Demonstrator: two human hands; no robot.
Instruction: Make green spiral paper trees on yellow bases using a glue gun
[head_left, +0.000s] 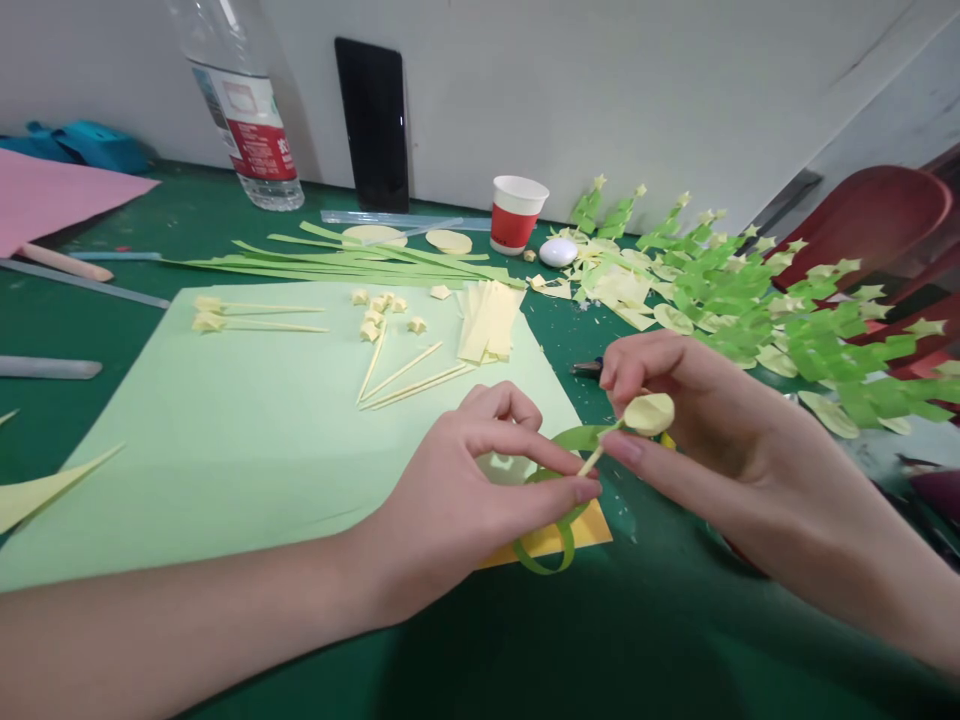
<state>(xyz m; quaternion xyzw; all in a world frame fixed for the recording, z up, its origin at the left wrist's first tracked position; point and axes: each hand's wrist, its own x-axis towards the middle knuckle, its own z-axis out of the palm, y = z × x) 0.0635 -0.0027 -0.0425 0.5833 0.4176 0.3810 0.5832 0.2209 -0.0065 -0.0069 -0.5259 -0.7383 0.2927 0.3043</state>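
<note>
My left hand (495, 465) pinches the lower end of a thin pale stick (592, 461) between thumb and fingers. A puffy pale yellow paper star (649, 413) tops this stick. My right hand (682, 410) closes on the stick just below the star, where a green paper strip (553, 560) meets it. The strip's loose part curls down behind my left fingers. Left of my hands, on a light green sheet (247, 430), lie two star-topped sticks (262, 326), several small folded stars (382, 302), bare sticks (412, 386) and pale yellow strips (491, 320).
Long green strips (337, 265) lie behind the sheet. A paper cup (517, 215), white egg-shaped object (558, 252), phone (373, 125) and bottle (251, 130) stand along the wall. Finished green star-topped stems (810, 300) crowd the right. An orange sheet (592, 525) lies under my hands.
</note>
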